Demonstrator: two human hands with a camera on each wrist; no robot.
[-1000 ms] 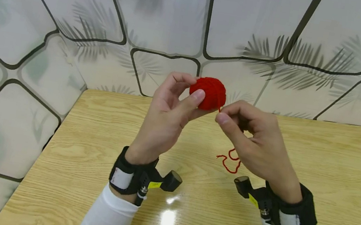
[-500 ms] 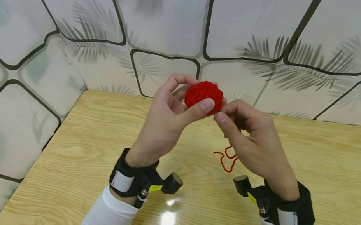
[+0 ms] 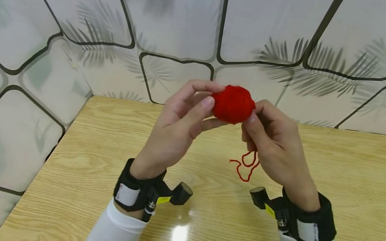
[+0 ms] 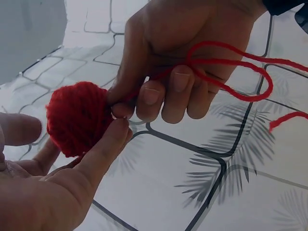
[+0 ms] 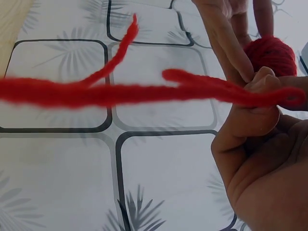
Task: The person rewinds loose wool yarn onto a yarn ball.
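Observation:
A small ball of red yarn (image 3: 234, 105) is held up over the far edge of the table. My left hand (image 3: 178, 128) grips its left side, thumb in front and fingers around the back and underneath. At the ball's right side, my right hand (image 3: 280, 145) pinches between thumb and forefinger, with the red strand running through its curled fingers. The loose yarn tail (image 3: 245, 173) hangs in loops below that hand. In the left wrist view the yarn ball (image 4: 79, 118) sits between the left fingers, and the strand (image 4: 240, 62) loops out of the right palm.
A wooden table (image 3: 91, 188) lies below both hands. Behind it and to the left rises a pale wall covering (image 3: 179, 13) with dark lines and leaf prints. Each wrist carries a black strap with a small camera.
The yarn ball has turned and shifted right, against the right fingertips. The left thumb has slid back to the ball's left edge. The loose tail still dangles below the right hand.

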